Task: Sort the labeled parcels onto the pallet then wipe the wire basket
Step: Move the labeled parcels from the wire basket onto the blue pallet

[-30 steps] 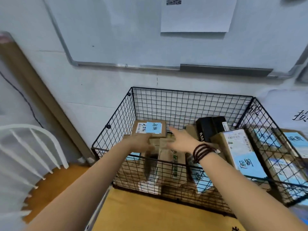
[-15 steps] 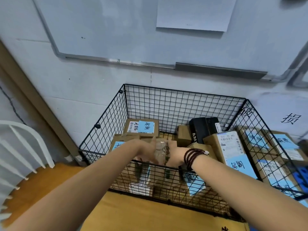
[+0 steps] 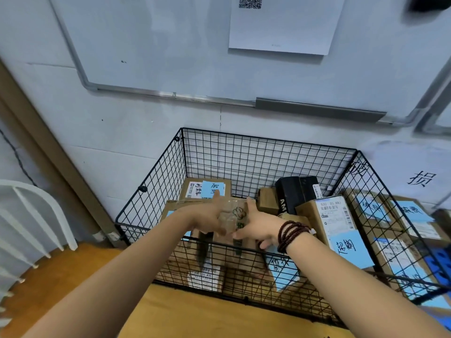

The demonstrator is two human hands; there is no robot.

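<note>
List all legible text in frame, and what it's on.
"530 D5 A83": white label, tall brown box.
"530 D5 A35": label, low parcel at basket front.
"AM", cut off: black box.
"损": wall sheet.
Handwriting on blue notes, barcodes, green print on held parcel: too unclear to read.

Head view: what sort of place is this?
Probably a parcel sorting corner or mailroom. A basket holds cardboard parcels with barcode stickers and blue handwritten labels, more labelled ones sit outside it, and a whiteboard hangs on the wall.
</note>
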